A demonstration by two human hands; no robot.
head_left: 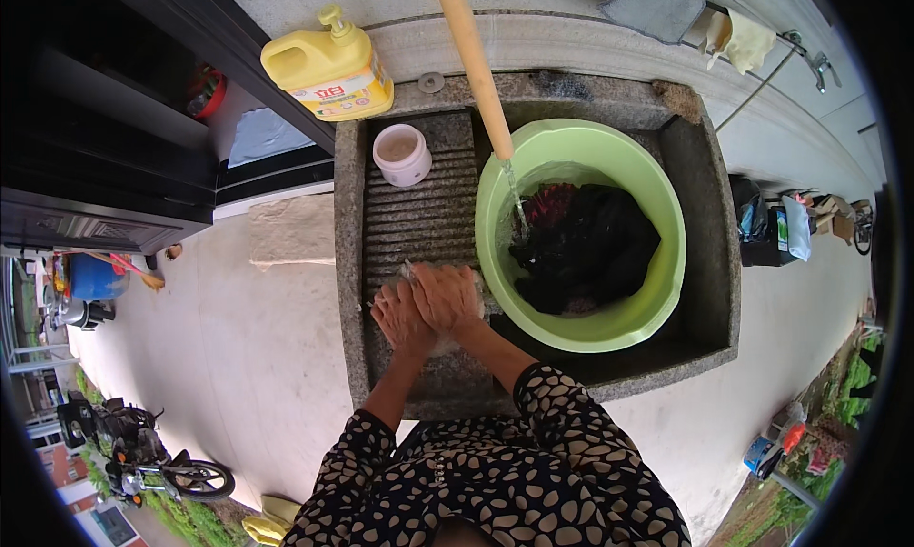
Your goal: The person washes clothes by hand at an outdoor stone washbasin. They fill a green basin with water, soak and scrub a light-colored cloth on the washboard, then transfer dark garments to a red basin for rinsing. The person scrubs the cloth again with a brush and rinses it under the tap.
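Both hands press side by side on a pale wet cloth (446,345), mostly hidden under them, on the ribbed washboard (419,214) of a stone sink (349,252). My left hand (402,320) has its fingers bent over the cloth. Beside it, touching, my right hand (446,301) curls over the cloth too. Just to the right stands a light green basin (666,261) holding dark, wet clothes (590,242), with some red among them. Water runs into the basin from an orange-tan hose (471,61).
A pinkish jar (402,155) stands on the washboard's far end. On the back ledge is a yellow pump jug (328,66). Cloths (654,9) hang at the back right, near a tap (819,61). A mat (291,231) lies on the floor; a motorcycle (143,457) stands far left.
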